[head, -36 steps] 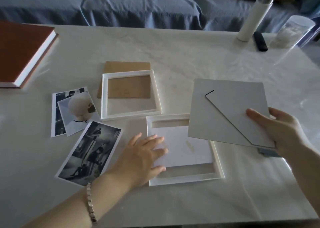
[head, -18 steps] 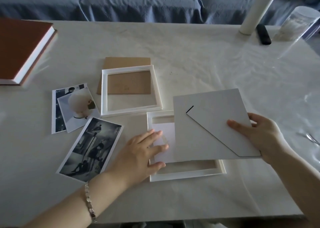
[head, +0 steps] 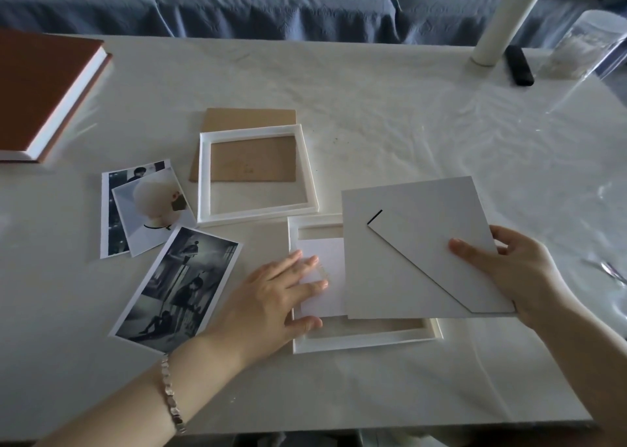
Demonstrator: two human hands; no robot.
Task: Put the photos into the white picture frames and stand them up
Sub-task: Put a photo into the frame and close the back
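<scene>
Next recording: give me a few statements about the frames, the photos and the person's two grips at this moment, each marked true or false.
1. The right grip holds the white backing board above the near frame. True.
2. The left grip lifts a photo in the air. False: it lies flat on a white sheet inside the near frame.
3. The far frame stands upright. False: it lies flat, partly over a brown board.
4. Three loose photos lie to the left of the frames. True.
5. The red-brown book is open. False: it is shut.
</scene>
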